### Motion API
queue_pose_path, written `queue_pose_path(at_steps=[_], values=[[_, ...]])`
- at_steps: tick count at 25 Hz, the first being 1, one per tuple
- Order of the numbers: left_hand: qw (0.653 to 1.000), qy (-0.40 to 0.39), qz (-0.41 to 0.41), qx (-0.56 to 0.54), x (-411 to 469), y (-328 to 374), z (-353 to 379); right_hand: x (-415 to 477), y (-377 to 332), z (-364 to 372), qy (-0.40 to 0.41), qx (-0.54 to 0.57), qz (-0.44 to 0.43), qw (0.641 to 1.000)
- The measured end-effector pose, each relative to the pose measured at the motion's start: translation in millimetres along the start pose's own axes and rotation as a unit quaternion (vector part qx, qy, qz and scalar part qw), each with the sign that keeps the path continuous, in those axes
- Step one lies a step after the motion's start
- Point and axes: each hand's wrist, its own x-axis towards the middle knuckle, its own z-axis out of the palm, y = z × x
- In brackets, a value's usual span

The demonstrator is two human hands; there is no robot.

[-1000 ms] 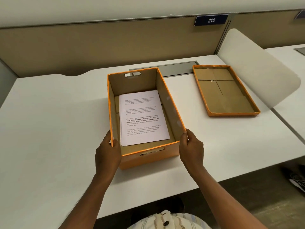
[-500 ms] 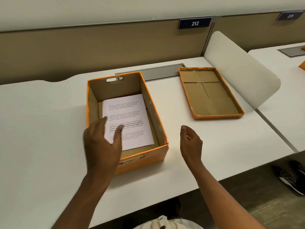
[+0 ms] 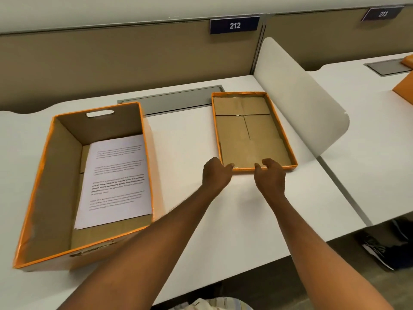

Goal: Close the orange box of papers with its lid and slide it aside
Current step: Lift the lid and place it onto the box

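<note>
The orange box (image 3: 85, 182) sits open at the near left of the white desk (image 3: 190, 135), its papers (image 3: 116, 180) lying flat on the bottom, and it is no longer in my hands. A second ago I held it by its near corners; since then I have let go and carried both hands across to the right, where the lid (image 3: 252, 130) lies upside down with its brown inside facing up, well apart from the box. So positioning the box looks finished, I judge, and fetching the lid is the step now in hand.

My left hand (image 3: 215, 174) is at the lid's near left corner, fingers curled loosely, the tips just at the orange rim. My right hand (image 3: 269, 177) is at the near edge further right, fingers (image 3: 269, 163) hooked over the rim and thumb beneath it. Neither hand is pressed shut on the cardboard yet; both are half spread, about to take hold, and I cannot tell whether the fingertips already touch. Both arms reach out long from the near edge of the desk, the left one crossing in front of the box's near right corner.
</note>
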Motion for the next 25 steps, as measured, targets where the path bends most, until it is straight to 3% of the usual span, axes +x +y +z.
queue_pose_path(at_steps=[6,9,13,19,25], values=[[0.997,0.014,-0.034,0.072,56,6,33,58,39,-25,0.033,-0.073,-0.012,0.997],[0.997,-0.004,-0.078,0.007,72,9,40,82,54,-33,0.037,-0.082,0.069,0.993],[0.995,-0.009,-0.103,0.013,86,0,36,89,57,-32,0.022,-0.067,0.16,0.985],[0.995,-0.021,-0.096,-0.024,85,-3,15,81,46,-19,0.066,0.053,0.212,0.974],[0.983,-0.013,-0.109,-0.149,70,-10,-20,53,7,-25,0.149,0.155,0.166,0.962]])
